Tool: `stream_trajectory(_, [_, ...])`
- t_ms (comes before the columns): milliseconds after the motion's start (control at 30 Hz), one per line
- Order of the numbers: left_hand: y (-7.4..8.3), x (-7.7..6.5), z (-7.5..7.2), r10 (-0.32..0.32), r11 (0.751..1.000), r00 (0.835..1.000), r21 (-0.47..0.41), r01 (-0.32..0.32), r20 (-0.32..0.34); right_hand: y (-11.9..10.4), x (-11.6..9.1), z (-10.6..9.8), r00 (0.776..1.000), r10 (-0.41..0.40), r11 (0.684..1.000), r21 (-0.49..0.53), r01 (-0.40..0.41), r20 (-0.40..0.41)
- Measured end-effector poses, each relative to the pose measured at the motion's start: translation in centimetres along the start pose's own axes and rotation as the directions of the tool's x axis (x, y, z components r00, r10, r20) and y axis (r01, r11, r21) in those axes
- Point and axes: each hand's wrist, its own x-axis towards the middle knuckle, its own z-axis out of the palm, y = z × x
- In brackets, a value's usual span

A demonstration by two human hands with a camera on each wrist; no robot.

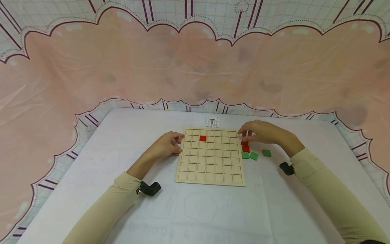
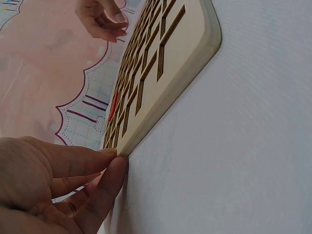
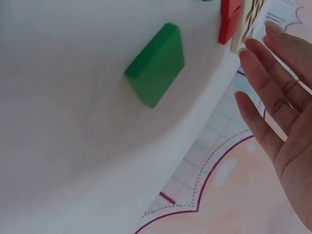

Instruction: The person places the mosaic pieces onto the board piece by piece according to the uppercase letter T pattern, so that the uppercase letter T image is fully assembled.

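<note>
A light wooden board (image 1: 210,184) with a grid of square recesses lies flat on the white table. One red tile (image 1: 202,138) fills a recess in its second row from the far side. My left hand (image 1: 166,145) touches the board's left edge, fingertips and thumb spaced along it; the left wrist view also has them at the rim. At the upper right edge, my right hand (image 1: 262,131) hovers over loose red tiles (image 1: 245,148) with relaxed fingers. The right wrist view has those fingers extended, holding nothing. The far red tile is partly hidden beneath the hand.
Several green tiles lie right of the board, one green tile (image 1: 266,153) farther out. A small printed grid card (image 1: 212,122) with a red and green pattern sits beyond the far edge. Patterned cloth (image 1: 195,74) hangs behind the white table (image 1: 146,210).
</note>
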Motion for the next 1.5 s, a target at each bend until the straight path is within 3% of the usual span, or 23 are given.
stream_trajectory(733, [-0.4, 0.2, 0.0, 0.007, 1.000, 1.000, 0.003, -0.007, 0.001, 1.8, -2.7, 1.1, 1.000, 0.017, 1.000, 0.013, -0.017, -0.020])
stream_trajectory(1167, [-0.3, 0.0, 0.1, -0.013, 0.999, 1.000, -0.030, 0.013, 0.005, 2.2, -3.0, 1.9, 0.999, 0.032, 0.998, 0.046, -0.031, -0.028])
stream_trajectory(1500, [-0.4, 0.2, 0.0, 0.012, 0.999, 1.000, -0.030, -0.011, 0.011, 2.2, -2.9, 2.1, 0.998, -0.014, 0.999, 0.050, 0.017, -0.053])
